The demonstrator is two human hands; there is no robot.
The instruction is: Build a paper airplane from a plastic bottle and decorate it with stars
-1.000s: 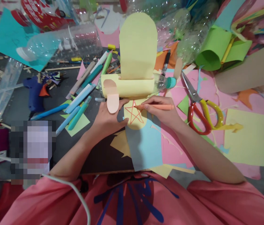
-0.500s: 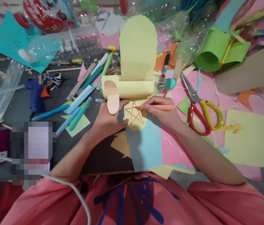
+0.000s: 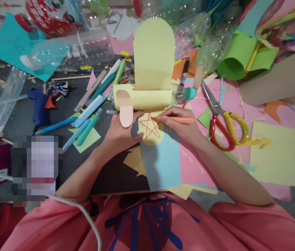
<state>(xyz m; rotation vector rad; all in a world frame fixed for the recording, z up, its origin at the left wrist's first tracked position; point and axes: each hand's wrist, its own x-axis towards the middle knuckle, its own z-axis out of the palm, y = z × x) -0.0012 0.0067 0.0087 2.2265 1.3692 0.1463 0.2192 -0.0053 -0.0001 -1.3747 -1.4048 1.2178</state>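
Observation:
My right hand (image 3: 182, 125) grips an orange marker (image 3: 185, 120), its tip at the top of a red five-pointed star outline (image 3: 151, 129). The top point of the star is partly coloured in. The star is drawn on the rounded end of a yellow paper strip (image 3: 152, 141). My left hand (image 3: 117, 134) rests at the strip's left edge, thumb and fingers spread apart. Just beyond both hands lies a clear bottle wrapped in yellow paper (image 3: 147, 99), with a teal cap (image 3: 190, 93). A rounded yellow panel (image 3: 154, 52) extends from its far side. A pale pink paper piece (image 3: 126, 116) hangs over my left hand.
Scissors with red and yellow handles (image 3: 222, 125) lie to the right on pink paper (image 3: 197, 167). Several markers (image 3: 91, 109) and a blue glue gun (image 3: 39, 104) are on the left. Clear bottles (image 3: 71, 48) fill the back. A white cable (image 3: 84, 212) crosses my lap.
The orange marker and my right hand have shifted very slightly at the star's top. My left hand stays where it was.

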